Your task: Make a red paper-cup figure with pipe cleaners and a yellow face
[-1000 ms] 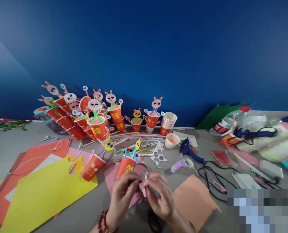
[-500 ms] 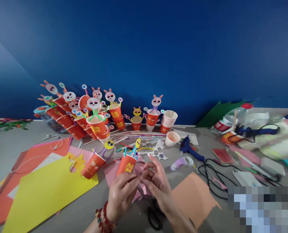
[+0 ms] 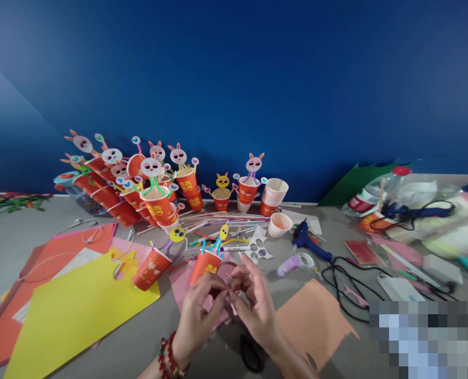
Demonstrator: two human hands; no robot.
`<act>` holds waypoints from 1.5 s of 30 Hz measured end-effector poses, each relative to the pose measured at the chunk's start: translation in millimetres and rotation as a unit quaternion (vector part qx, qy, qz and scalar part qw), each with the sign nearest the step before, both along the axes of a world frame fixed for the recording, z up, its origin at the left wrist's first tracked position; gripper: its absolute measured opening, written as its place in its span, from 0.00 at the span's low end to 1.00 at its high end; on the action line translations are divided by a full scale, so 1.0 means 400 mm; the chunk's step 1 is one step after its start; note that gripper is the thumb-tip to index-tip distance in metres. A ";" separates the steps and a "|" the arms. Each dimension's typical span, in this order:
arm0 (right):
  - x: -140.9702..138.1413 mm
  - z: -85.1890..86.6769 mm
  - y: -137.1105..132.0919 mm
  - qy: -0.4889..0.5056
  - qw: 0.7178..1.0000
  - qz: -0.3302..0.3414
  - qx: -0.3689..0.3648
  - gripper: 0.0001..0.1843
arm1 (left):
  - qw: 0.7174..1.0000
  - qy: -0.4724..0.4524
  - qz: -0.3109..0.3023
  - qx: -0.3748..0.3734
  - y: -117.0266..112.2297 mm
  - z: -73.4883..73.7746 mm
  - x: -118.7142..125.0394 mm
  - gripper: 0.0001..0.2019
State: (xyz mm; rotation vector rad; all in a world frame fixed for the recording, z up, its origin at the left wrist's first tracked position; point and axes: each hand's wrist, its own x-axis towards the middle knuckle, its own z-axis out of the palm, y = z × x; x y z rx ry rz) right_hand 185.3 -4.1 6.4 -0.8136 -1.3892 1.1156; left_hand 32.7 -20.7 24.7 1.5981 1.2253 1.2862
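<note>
My left hand (image 3: 200,311) and my right hand (image 3: 254,302) meet low in the middle of the view, fingertips pinched together on something small I cannot make out. They hover over pink paper (image 3: 184,287). Just beyond the fingers a red paper cup (image 3: 203,265) with a yellow figure on sticks leans on the table. Black scissors (image 3: 251,355) lie under my right wrist. A red bead bracelet circles my left wrist.
Many red cups with rabbit faces (image 3: 151,184) crowd the back left by the blue wall. Yellow paper (image 3: 72,310) and red sheets lie left, orange paper (image 3: 316,321) right. A blue glue gun (image 3: 307,241), a tape roll, cables and a bottle (image 3: 370,197) lie at right.
Both hands have moved slightly away from me and up, staying together. The right fingers are now more stretched out over the left fingertips.
</note>
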 end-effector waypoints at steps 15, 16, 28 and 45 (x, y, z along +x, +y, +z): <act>0.018 -0.003 0.012 0.111 0.956 0.097 -0.252 0.14 | 0.964 -0.209 0.066 -0.149 0.026 0.014 0.005 0.13; 0.015 -0.002 0.011 0.116 0.954 0.091 -0.260 0.14 | 0.964 -0.212 0.068 -0.148 0.025 0.013 0.008 0.13; 0.010 0.005 0.016 0.143 0.947 0.080 -0.275 0.17 | 0.956 -0.236 0.055 -0.167 0.028 0.007 0.009 0.14; 0.009 -0.006 0.018 0.114 0.956 0.081 -0.259 0.16 | 0.941 -0.274 0.033 -0.195 0.024 0.008 0.008 0.15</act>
